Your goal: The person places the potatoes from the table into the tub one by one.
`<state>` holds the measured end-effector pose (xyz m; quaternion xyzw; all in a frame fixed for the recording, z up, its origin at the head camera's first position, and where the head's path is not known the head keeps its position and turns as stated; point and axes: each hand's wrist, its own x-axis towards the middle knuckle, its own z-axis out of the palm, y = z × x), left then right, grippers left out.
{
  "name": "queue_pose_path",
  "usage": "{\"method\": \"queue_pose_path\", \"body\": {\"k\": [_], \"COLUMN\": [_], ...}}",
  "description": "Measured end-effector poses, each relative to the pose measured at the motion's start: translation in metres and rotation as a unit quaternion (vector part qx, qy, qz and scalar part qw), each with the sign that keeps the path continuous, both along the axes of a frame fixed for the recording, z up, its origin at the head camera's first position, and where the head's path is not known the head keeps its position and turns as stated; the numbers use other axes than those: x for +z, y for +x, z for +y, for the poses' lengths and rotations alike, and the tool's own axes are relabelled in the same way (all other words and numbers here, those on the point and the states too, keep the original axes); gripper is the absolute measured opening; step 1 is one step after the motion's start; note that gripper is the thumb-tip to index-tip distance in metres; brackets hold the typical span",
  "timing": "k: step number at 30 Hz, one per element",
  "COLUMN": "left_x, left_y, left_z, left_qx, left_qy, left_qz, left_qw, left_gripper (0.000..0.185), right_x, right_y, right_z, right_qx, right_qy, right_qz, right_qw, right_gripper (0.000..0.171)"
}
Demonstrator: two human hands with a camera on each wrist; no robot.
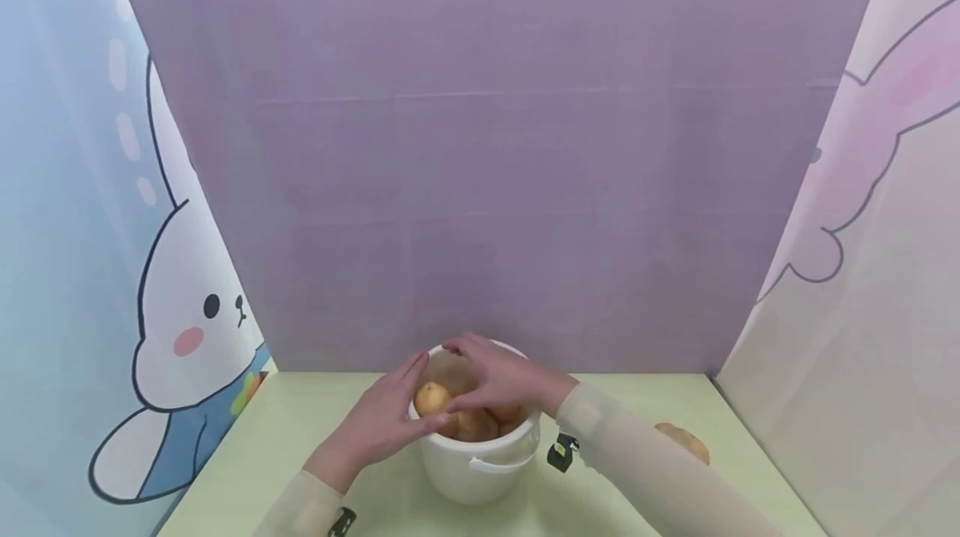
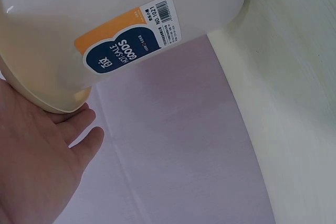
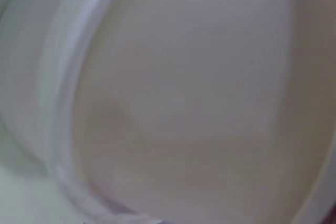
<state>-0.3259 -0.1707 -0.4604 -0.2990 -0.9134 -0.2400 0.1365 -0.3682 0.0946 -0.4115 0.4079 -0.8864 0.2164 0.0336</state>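
Over the white bucket (image 1: 480, 470), right-hand fingers (image 1: 468, 349) seemingly spread.

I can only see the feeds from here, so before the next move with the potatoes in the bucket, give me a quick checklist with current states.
1. White bucket upright on the green table: ok.
2. Left hand steadying the bucket's rim, fingers straight: ok; the left wrist view shows its fingers at the rim.
3. Right hand over the bucket's mouth, above the potatoes: ok.
4. Right hand's grip on a potato: cannot tell, its fingertips are hidden and the right wrist view is blurred.
5. Stray potato on the table behind the right sleeve, outside the bucket: not ok.
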Motion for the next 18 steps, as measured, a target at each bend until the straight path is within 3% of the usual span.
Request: {"method": "queue_pose_path", "body": {"k": [10,18], "left_x": [0.002,-0.002], "left_y": [-0.001,-0.002], "left_z": [-0.003,0.000], "left_qx": [0.012,0.014], "left_qy": [-0.004,-0.005], "left_qz": [0.000,0.005], "left_qw": [0.9999,0.9999], "left_gripper": [0.109,0.106], "right_x": [0.007,0.009], "right_y": [0.003,0.030], "right_z": [0.030,0.084], "right_qx": [0.029,-0.030], "right_qy": [-0.057,-0.112], "right_qz": [0.006,0.019], "right_qw": [0.998,0.993], "right_gripper": [0.065,0.046]}}
